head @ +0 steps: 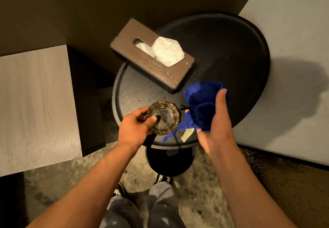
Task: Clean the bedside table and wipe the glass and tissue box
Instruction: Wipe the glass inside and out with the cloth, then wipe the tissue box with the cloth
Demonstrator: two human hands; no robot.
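Observation:
A round black bedside table fills the middle of the view. My left hand grips a thick amber-tinted glass at the table's near left edge, thumb over its rim. My right hand holds a bunched blue cloth just right of the glass, above the tabletop. A dark wooden tissue box lies at the table's far left, overhanging the edge, with a white tissue sticking out of its slot. Pale specks dot the box lid.
A light wooden cabinet stands to the left. A pale bed surface lies to the right, touching the table. The table's round black base and my shoes are below, on a mottled floor.

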